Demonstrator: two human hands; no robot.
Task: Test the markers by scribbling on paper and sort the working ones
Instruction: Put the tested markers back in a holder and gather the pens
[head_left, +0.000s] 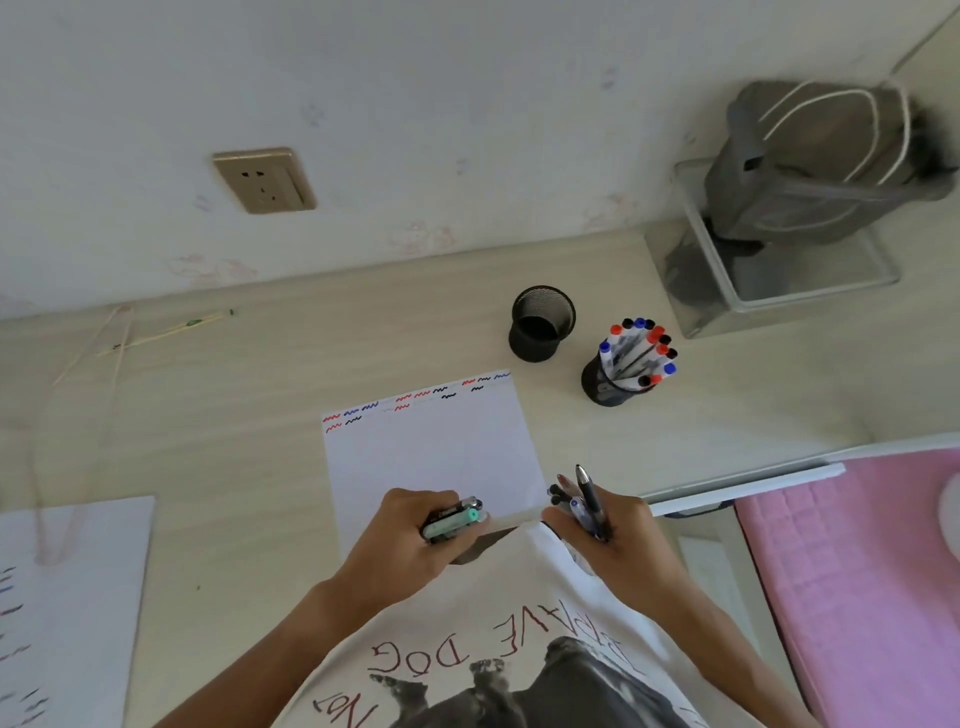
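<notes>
Desk (249, 467): two mesh cups (543, 323), two papers (431, 457), pen-gripping left hand (415, 535), right hand (605, 535).

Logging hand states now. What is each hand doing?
Left hand: fingers curled round a bundle of markers.
Right hand: fingers gripping several pens.

The white shirt (519, 623) of the person carries red hand-drawn letters, upside down to the camera, which read "BRAVE DOG" and below that "No1", while the print on one held marker (449, 517) is too small to read.
</notes>
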